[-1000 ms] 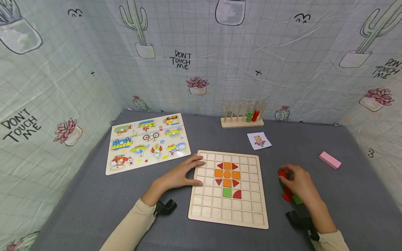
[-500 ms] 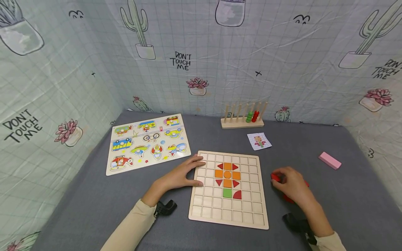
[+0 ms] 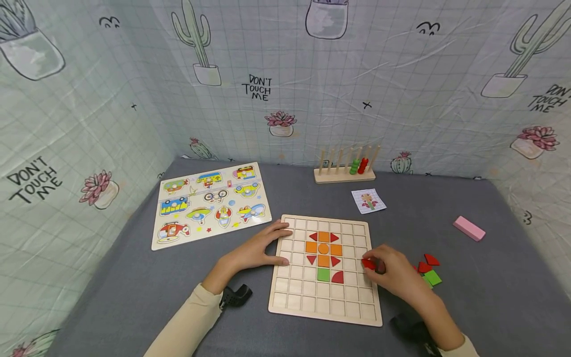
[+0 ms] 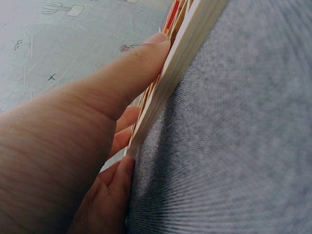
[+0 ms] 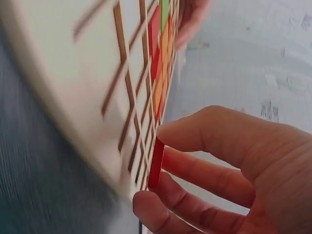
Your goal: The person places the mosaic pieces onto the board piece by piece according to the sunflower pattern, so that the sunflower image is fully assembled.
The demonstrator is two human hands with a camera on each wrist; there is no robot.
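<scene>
You pinch one flat red wooden piece (image 3: 368,264) between the thumb and fingers of your right hand (image 3: 394,277), just above the right-hand columns of the square wooden grid board (image 3: 285,292). In that board's cells sit nine pieces: four red triangles, four orange squares with an orange circle in their middle, one green square and one red quarter-round below. Your left hand (image 3: 256,249) lies spread, fingers on the board's left edge and thumb along its side. Right of the board lie three loose pieces (image 3: 428,270), two red and one green. The near rows and outer columns stand bare. Grey cloth table (image 3: 111,292) lies open on your near left.
</scene>
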